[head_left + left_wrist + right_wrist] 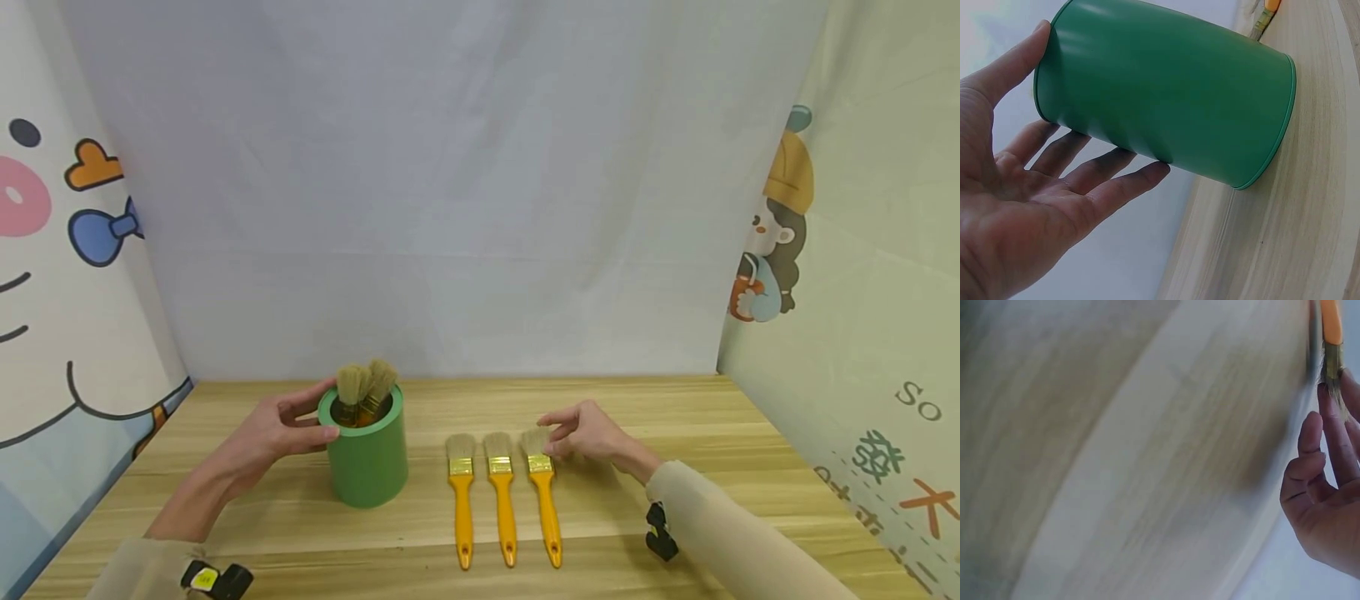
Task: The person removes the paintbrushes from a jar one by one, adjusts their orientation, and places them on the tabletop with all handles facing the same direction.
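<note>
Left hand (281,425), spread wide, grips green pot (369,467), brushes (350,383) bristles-up inside; our right hand (588,432), half-curled, at bristles of rightmost brush (547,500) on table (480,402): pinching or touching, we can't tell.

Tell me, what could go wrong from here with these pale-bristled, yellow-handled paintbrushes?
The right hand seems to pinch the rightmost yellow-handled flat paintbrush by its bristles, so the brush might slip if lifted that way. The left hand holds the green cylindrical pot near its rim; a pull there could tip it. Other pale-bristled brushes already stand in its opening, so another might snag.
</note>
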`<action>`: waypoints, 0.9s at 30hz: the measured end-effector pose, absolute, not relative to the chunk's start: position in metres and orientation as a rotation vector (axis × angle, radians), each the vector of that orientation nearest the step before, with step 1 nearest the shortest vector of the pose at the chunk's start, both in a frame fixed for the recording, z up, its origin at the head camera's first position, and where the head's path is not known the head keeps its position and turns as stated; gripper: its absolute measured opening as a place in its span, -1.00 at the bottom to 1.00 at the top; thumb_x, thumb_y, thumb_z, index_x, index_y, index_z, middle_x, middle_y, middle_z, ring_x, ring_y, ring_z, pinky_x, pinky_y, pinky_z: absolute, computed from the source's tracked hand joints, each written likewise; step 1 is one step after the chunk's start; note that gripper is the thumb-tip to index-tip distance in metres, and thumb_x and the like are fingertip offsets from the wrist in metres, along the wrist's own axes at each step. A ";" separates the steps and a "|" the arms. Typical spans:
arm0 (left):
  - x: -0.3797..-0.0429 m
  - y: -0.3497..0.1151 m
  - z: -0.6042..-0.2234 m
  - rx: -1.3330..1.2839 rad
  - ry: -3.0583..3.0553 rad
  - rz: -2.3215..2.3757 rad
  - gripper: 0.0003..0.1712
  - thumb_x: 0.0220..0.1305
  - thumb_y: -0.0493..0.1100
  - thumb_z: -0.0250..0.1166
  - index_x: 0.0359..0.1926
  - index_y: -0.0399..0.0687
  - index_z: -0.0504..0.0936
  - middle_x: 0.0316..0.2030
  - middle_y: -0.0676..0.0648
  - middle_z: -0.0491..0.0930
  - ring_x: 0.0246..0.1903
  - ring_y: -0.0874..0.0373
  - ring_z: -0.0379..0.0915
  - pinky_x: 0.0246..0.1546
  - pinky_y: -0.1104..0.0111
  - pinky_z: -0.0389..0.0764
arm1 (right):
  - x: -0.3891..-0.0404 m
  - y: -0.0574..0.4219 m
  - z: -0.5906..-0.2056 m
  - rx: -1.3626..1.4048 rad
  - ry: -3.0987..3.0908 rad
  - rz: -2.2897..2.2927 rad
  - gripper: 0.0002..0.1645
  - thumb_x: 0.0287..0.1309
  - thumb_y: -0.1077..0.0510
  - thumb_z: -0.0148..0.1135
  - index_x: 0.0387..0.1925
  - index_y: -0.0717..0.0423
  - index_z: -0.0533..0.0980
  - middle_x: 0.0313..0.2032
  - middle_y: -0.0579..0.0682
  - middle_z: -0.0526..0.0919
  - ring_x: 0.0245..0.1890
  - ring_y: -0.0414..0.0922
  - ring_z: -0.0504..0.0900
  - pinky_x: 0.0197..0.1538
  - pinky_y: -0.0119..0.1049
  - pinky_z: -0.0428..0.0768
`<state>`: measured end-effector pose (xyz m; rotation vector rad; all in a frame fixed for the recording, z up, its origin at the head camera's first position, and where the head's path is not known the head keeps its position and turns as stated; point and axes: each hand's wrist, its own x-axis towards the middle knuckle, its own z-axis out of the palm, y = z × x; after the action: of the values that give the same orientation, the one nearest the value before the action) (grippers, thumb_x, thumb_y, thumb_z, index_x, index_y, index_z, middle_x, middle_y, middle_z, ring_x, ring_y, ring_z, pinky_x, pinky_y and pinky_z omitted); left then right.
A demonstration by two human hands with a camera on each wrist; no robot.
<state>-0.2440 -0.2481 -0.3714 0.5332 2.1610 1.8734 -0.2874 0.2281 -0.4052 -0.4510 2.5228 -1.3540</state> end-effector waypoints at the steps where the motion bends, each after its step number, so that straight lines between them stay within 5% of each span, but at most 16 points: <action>1: -0.244 -0.248 -0.371 0.533 2.162 1.872 0.00 0.43 -0.23 0.39 0.68 -0.19 0.02 0.61 -0.34 0.01 0.46 -0.46 0.11 0.15 0.18 0.65 | -0.288 0.228 -0.406 -0.449 2.526 -1.352 -0.45 0.18 0.34 0.53 0.20 0.42 0.63 -0.15 0.23 0.80 -0.14 0.02 0.78 -0.16 -0.18 0.69; 6: -0.243 -0.249 -0.370 0.529 2.163 1.870 0.00 0.43 -0.22 0.40 0.69 -0.17 0.02 0.61 -0.33 0.00 0.46 -0.45 0.11 0.15 0.17 0.65 | -0.289 0.227 -0.409 -0.444 2.535 -1.349 -0.46 0.16 0.35 0.53 0.18 0.42 0.64 -0.20 0.20 0.81 -0.20 -0.04 0.78 -0.28 -0.26 0.61; 14: -0.244 -0.249 -0.370 0.520 2.161 1.867 0.00 0.43 -0.22 0.40 0.69 -0.17 0.01 0.61 -0.33 0.01 0.47 -0.45 0.11 0.16 0.16 0.64 | -0.289 0.226 -0.413 -0.461 2.584 -1.307 -0.47 0.13 0.33 0.56 0.15 0.39 0.67 -0.24 0.15 0.82 -0.16 -0.03 0.77 -0.10 -0.21 0.69; 27: -0.244 -0.249 -0.371 0.517 2.157 1.869 0.01 0.42 -0.23 0.40 0.68 -0.19 0.01 0.61 -0.35 0.00 0.47 -0.47 0.10 0.16 0.15 0.65 | -0.291 0.226 -0.412 -0.509 2.612 -1.257 -0.47 0.12 0.30 0.57 0.14 0.38 0.67 -0.25 0.11 0.82 -0.20 -0.08 0.74 -0.15 -0.26 0.64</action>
<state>-0.2439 -0.2490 -0.3705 0.5172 2.1566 1.8693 -0.2911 0.2265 -0.4118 -0.5086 2.6116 -1.2570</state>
